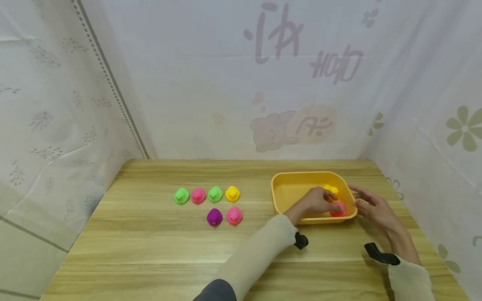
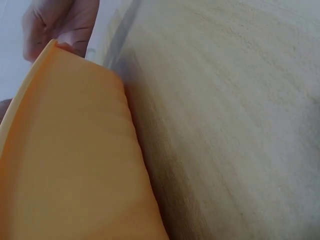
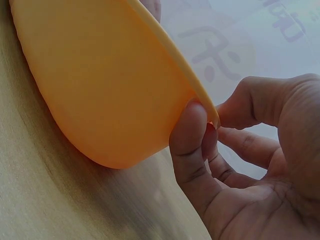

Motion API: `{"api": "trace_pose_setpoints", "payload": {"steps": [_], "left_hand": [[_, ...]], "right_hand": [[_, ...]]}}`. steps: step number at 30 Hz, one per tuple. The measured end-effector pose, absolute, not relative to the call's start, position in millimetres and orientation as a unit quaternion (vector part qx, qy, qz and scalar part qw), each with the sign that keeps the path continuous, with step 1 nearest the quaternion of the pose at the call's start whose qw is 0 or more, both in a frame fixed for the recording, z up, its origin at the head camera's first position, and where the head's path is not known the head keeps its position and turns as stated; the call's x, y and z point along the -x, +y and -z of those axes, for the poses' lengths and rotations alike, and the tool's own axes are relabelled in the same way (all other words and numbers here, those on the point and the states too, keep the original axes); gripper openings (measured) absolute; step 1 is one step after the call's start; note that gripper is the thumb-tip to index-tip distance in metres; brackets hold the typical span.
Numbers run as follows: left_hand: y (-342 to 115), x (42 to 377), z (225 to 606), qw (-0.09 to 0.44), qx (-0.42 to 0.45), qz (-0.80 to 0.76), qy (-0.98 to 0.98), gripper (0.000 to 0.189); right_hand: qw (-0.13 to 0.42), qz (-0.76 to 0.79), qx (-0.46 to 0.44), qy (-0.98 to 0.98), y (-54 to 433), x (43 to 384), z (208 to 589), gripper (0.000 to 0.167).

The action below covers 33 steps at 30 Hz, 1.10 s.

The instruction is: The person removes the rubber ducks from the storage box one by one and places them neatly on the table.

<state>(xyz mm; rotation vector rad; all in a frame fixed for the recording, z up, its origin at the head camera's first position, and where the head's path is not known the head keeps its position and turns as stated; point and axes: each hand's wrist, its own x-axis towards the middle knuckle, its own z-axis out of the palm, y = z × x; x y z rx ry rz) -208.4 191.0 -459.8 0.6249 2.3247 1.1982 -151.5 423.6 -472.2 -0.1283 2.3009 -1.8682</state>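
A yellow-orange plastic basket [image 1: 297,179] stands at the right of the wooden table. My left hand [image 1: 317,200] reaches over its near rim, fingertips and thumb bent down onto a pink rubber duck [image 1: 338,210] inside, partly covered by the hand. Just behind that lies a yellow rubber duck [image 1: 331,190], also in the basket. At the basket's right end my right hand [image 1: 378,213] pinches the rim; in the right wrist view its thumb [image 3: 189,132] lies against the outer wall. The basket wall [image 2: 75,145] hides the left fingertips in the left wrist view.
Left of the basket, several rubber ducks form two rows. The back row has a green duck [image 1: 181,195], a pink one [image 1: 198,195], another green and a yellow [image 1: 232,193]. A purple duck [image 1: 214,217] and a pink one are in front. Patterned cloth surrounds the table.
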Motion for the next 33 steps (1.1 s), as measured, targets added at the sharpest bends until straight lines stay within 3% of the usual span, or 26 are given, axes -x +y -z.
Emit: {"api": "trace_pose_setpoints", "payload": {"steps": [33], "left_hand": [[183, 206, 455, 0.238, -0.208, -0.464, 0.828, 0.03]], "right_hand": [[0.084, 0.614, 0.041, 0.784, 424, 152, 473, 0.059]]}}
